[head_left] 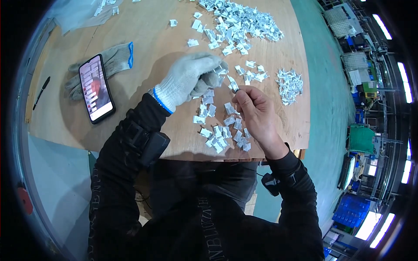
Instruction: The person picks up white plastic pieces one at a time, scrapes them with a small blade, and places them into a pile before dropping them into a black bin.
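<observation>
2 hands (257, 108); R w/ 1 metal pc (232, 81).

The phone (96, 89) lies screen-lit on the wooden table (143, 130), and just right of it here's the left hand (187, 76), white-gloved, fingers curled round a small silvery piece (221, 71)! Farther right of the phone, the bare right hand (257, 108) pinches a narrow silvery part (233, 82) between thumb and forefinger, close to the glove. Well right of the phone and past both hands sits a compact pile (289, 87); beyond the phone, off to its right, spreads the big heap (248, 24). Loose clusters (217, 139) lie right of the phone, nearer the body. A blue-edged grey glove (115, 58) pokes from under the phone; left of it, a black pen (41, 92).
</observation>
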